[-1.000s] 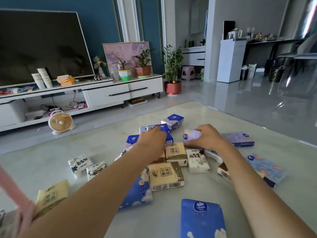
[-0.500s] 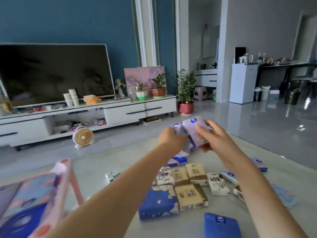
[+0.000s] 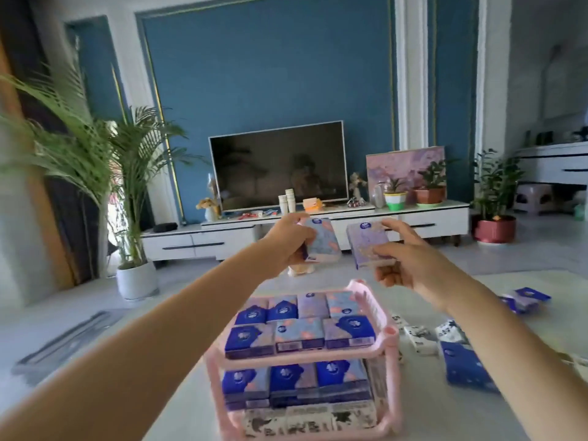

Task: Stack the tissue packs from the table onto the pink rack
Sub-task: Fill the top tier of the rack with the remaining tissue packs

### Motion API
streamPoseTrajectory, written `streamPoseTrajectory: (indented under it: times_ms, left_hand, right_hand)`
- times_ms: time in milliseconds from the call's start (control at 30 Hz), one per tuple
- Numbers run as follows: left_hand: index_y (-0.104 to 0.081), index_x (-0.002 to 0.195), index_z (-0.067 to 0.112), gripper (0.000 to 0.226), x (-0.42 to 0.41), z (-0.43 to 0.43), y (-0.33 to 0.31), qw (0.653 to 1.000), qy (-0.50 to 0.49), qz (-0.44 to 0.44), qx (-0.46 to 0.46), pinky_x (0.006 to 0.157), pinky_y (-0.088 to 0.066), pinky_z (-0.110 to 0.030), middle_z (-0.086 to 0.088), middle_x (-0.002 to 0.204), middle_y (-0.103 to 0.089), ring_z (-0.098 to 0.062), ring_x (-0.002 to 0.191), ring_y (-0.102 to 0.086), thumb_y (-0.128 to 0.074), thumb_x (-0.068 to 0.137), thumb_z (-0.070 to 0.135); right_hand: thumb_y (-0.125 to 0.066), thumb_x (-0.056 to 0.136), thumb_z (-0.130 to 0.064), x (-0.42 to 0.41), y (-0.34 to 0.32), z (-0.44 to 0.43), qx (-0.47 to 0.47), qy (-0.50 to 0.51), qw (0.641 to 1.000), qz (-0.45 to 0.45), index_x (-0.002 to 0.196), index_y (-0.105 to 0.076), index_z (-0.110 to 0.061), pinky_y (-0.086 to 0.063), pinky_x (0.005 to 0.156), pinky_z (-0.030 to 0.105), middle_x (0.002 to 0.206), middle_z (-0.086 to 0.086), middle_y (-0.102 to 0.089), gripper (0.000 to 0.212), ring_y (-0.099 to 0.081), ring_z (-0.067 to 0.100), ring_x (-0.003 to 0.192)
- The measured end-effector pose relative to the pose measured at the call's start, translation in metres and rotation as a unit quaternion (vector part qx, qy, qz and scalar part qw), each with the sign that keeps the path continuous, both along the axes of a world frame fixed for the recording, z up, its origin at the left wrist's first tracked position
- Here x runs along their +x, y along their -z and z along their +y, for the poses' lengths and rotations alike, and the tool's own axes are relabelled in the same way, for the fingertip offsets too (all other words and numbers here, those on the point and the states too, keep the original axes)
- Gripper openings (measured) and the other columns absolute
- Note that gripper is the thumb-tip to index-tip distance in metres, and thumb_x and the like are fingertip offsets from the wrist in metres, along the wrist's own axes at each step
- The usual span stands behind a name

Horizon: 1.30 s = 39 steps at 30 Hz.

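Note:
A pink rack [image 3: 390, 340] stands on the pale table in front of me, its shelves filled with several blue, lilac and white tissue packs. My left hand [image 3: 286, 241] grips a light blue pack with pink marks [image 3: 321, 241] in the air above the rack. Beside it, my right hand [image 3: 401, 259] pinches a lilac pack [image 3: 366, 241] between thumb and fingers. The two held packs are apart. More loose packs [image 3: 464, 366] lie on the table to the right of the rack.
Beyond the table are a white TV cabinet [image 3: 350, 224] with a television [image 3: 278, 165], potted plants at the left [image 3: 133, 275] and right [image 3: 494, 227], and a grey floor. The pale table [image 3: 477, 418] extends right of the rack.
The view has swung left from the pile of packs to the rack. Both hands rose from the table, each now holding one pack above the rack's top shelf.

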<state>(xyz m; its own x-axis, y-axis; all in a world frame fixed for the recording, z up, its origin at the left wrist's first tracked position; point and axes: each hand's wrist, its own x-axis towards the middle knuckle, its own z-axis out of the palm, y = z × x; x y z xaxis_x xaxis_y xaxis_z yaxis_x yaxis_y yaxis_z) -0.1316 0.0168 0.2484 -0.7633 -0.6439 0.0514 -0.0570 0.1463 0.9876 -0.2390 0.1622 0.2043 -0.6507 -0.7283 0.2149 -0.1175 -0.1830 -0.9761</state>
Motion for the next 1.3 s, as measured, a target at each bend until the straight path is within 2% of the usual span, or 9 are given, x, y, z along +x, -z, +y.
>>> streamPoseTrajectory:
  times_ms: [200, 300, 500, 667, 733, 800, 933, 1033, 1300]
  left_hand:
    - [-0.048, 0.092, 0.006, 0.008, 0.075, -0.057, 0.024, 0.985, -0.147, -0.069, 0.05, 0.086, -0.049, -0.037, -0.014, 0.095, -0.055, -0.027, 0.096, -0.056, -0.044, 0.094, 0.013]
    - [-0.05, 0.11, 0.004, 0.017, 0.072, -0.071, 0.043, 0.983, -0.139, -0.114, -0.028, 0.086, -0.051, -0.036, -0.016, 0.103, -0.056, -0.024, 0.088, -0.057, -0.047, 0.094, 0.009]
    - [-0.044, 0.13, 0.006, 0.039, 0.056, -0.089, 0.067, 0.965, -0.114, -0.176, -0.157, 0.071, -0.05, -0.031, -0.012, 0.098, -0.057, -0.02, 0.079, -0.056, -0.051, 0.092, 0.012]
    - [-0.037, 0.136, 0.009, 0.043, 0.051, -0.092, 0.081, 0.885, -0.118, -0.276, -0.356, 0.091, -0.044, -0.031, -0.013, 0.134, -0.044, -0.023, 0.111, -0.047, -0.046, 0.095, 0.019]
    - [-0.037, 0.137, 0.01, 0.044, 0.054, -0.093, 0.088, 0.83, -0.117, -0.314, -0.446, 0.104, -0.032, -0.036, -0.01, 0.142, -0.035, -0.025, 0.13, -0.031, -0.044, 0.095, 0.023]
    - [-0.041, 0.136, 0.013, 0.041, 0.059, -0.096, 0.093, 0.808, -0.108, -0.321, -0.482, 0.108, -0.025, -0.038, -0.006, 0.144, -0.036, -0.024, 0.134, -0.024, -0.039, 0.097, 0.026]
    - [-0.051, 0.129, 0.021, 0.039, 0.071, -0.103, 0.094, 0.806, -0.062, -0.332, -0.486, 0.108, -0.025, -0.039, -0.001, 0.135, -0.049, -0.022, 0.133, -0.032, -0.036, 0.097, 0.039]
    - [-0.054, 0.126, 0.021, 0.043, 0.082, -0.102, 0.091, 0.817, -0.023, -0.337, -0.468, 0.105, -0.03, -0.038, 0.0, 0.13, -0.053, -0.021, 0.128, -0.036, -0.047, 0.091, 0.046]
    - [-0.023, 0.146, 0.025, 0.058, 0.081, -0.108, 0.091, 0.792, 0.044, -0.385, -0.472, 0.116, 0.002, -0.048, 0.006, 0.156, -0.013, -0.02, 0.144, 0.002, -0.04, 0.094, 0.046]
  right_hand:
    - [-0.05, 0.091, -0.004, 0.066, 0.024, -0.086, 0.083, 0.009, 0.996, 0.019, 0.107, -0.052, -0.01, -0.03, 0.046, 0.022, 0.074, 0.011, -0.05, 0.017, -0.038, 0.013, 0.053]
    - [-0.047, 0.093, -0.008, 0.073, 0.041, -0.111, 0.095, 0.04, 0.994, 0.028, 0.114, -0.047, -0.007, -0.036, 0.042, 0.019, 0.081, 0.012, -0.054, 0.021, -0.044, 0.013, 0.055]
    - [-0.045, 0.095, -0.021, 0.065, 0.06, -0.135, 0.11, 0.14, 0.964, 0.197, 0.113, -0.046, -0.009, -0.037, 0.047, 0.022, 0.102, 0.019, -0.06, 0.021, -0.058, 0.023, 0.07]
    - [-0.046, 0.095, -0.029, 0.071, 0.067, -0.149, 0.15, 0.182, 0.932, 0.276, 0.115, -0.046, -0.004, -0.033, 0.051, 0.017, 0.107, 0.018, -0.057, 0.032, -0.057, 0.023, 0.08]
    - [-0.045, 0.096, -0.034, 0.076, 0.068, -0.149, 0.198, 0.215, 0.891, 0.347, 0.114, -0.048, -0.004, -0.034, 0.063, 0.022, 0.11, 0.015, -0.055, 0.035, -0.058, 0.026, 0.093]
    - [-0.044, 0.097, -0.032, 0.077, 0.067, -0.147, 0.256, 0.227, 0.845, 0.41, 0.113, -0.051, -0.006, -0.035, 0.067, 0.026, 0.112, 0.011, -0.054, 0.032, -0.058, 0.025, 0.098]
    - [-0.048, 0.095, -0.019, 0.064, 0.06, -0.143, 0.286, 0.157, 0.835, 0.443, 0.097, -0.057, -0.007, -0.043, 0.073, 0.029, 0.103, 0.01, -0.056, 0.015, -0.058, 0.026, 0.098]
    - [-0.052, 0.089, -0.023, 0.053, 0.057, -0.14, 0.282, 0.03, 0.858, 0.428, 0.122, -0.055, -0.016, -0.042, 0.094, 0.033, 0.126, 0.009, -0.051, 0.033, -0.048, 0.024, 0.115]
    - [-0.053, 0.09, -0.038, 0.054, 0.067, -0.143, 0.271, 0.014, 0.85, 0.451, 0.128, -0.053, -0.021, -0.039, 0.1, 0.035, 0.13, 0.006, -0.049, 0.041, -0.044, 0.023, 0.12]
